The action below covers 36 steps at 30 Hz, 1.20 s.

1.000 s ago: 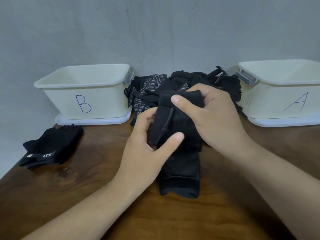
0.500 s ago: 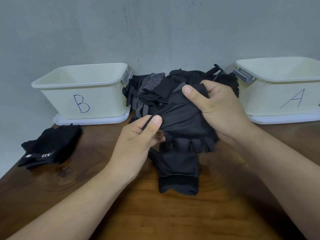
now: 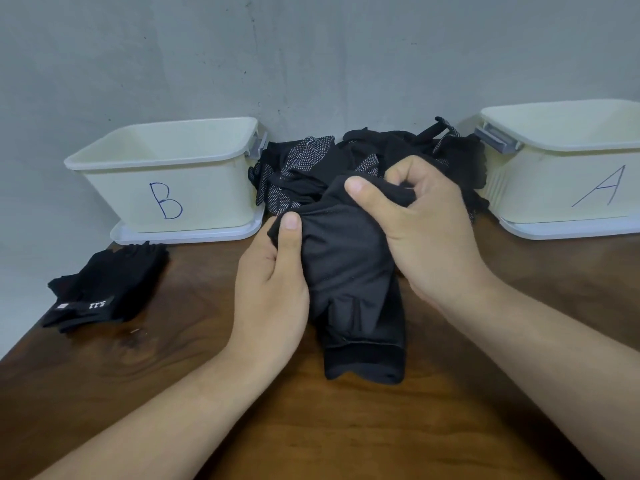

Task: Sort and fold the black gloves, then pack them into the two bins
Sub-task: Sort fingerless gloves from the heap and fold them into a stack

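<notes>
Left hand (image 3: 273,282), right hand (image 3: 426,233) grip glove (image 3: 349,271); pile (image 3: 304,168) between bins (image 3: 162,162).

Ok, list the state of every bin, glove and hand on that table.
bin B, uncovered, no gloves showing
bin A, uncovered, no gloves showing
glove pile, unsorted heap between the bins
folded gloves, stacked flat before bin B
held glove, bunched, lower end on the table
left hand, grips the held glove
right hand, grips the held glove

black glove (image 3: 349,271) bunched, bins (image 3: 166,178) apart
</notes>
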Each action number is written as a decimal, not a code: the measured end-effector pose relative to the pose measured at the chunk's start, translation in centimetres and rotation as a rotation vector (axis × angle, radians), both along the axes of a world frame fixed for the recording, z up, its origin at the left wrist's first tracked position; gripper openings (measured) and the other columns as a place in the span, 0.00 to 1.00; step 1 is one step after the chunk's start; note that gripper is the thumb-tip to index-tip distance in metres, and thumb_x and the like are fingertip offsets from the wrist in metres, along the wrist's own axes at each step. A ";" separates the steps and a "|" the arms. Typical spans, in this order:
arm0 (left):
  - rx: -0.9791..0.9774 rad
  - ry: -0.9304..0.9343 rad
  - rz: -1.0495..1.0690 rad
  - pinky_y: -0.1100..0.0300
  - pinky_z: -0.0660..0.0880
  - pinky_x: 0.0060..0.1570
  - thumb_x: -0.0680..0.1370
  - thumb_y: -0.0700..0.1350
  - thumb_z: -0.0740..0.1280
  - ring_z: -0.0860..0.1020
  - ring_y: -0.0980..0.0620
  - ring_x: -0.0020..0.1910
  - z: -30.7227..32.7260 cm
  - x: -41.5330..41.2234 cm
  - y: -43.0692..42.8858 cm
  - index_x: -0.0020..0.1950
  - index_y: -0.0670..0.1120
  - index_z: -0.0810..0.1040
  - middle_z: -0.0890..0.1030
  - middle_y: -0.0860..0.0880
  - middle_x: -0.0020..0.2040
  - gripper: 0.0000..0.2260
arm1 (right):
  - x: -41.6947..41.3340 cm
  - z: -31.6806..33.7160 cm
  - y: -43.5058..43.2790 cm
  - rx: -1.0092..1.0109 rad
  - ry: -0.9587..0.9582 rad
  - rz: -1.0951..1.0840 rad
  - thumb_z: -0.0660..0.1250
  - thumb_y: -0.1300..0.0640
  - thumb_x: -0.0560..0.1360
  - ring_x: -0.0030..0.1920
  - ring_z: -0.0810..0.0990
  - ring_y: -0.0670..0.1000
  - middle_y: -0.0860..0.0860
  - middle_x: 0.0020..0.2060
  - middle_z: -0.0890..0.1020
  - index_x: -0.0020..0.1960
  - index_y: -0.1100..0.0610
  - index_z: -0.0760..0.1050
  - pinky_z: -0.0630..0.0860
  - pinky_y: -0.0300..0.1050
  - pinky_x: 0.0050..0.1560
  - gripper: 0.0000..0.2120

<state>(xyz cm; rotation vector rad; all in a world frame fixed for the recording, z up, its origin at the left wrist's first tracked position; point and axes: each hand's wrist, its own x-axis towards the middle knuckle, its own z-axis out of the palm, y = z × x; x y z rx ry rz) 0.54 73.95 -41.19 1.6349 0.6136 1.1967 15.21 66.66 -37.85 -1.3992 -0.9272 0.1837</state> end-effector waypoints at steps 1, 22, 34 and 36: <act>0.016 0.014 0.017 0.60 0.77 0.57 0.89 0.53 0.56 0.84 0.59 0.55 0.1 0.0 -0.1 0.54 0.51 0.84 0.87 0.58 0.51 0.18 | 0.1 0.0 -0.1 0.016 -0.035 -0.040 0.79 0.49 0.77 0.36 0.73 0.44 0.48 0.34 0.75 0.40 0.57 0.70 0.73 0.39 0.38 0.20; 0.162 0.397 -0.134 0.53 0.76 0.65 0.86 0.47 0.66 0.82 0.57 0.58 -2.2 -1.0 5.8 0.58 0.60 0.83 0.85 0.56 0.56 0.08 | 5.2 0.0 1.2 -0.134 -0.327 0.238 0.75 0.58 0.81 0.51 0.86 0.47 0.48 0.50 0.88 0.55 0.56 0.85 0.81 0.40 0.56 0.04; 0.236 0.427 -0.235 0.48 0.77 0.58 0.80 0.45 0.65 0.81 0.50 0.53 -2.8 -1.4 6.4 0.51 0.51 0.82 0.83 0.53 0.51 0.06 | 3.7 -0.6 -0.7 -0.227 -0.376 0.288 0.75 0.56 0.80 0.53 0.85 0.42 0.42 0.50 0.87 0.55 0.51 0.85 0.77 0.34 0.56 0.04; 0.271 0.444 -0.260 0.48 0.77 0.56 0.80 0.42 0.66 0.81 0.51 0.52 -3.0 -1.6 6.5 0.49 0.52 0.82 0.82 0.53 0.51 0.06 | 3.0 -1.0 -1.7 -0.257 -0.380 0.297 0.76 0.55 0.80 0.52 0.85 0.42 0.41 0.50 0.87 0.55 0.50 0.84 0.76 0.32 0.55 0.05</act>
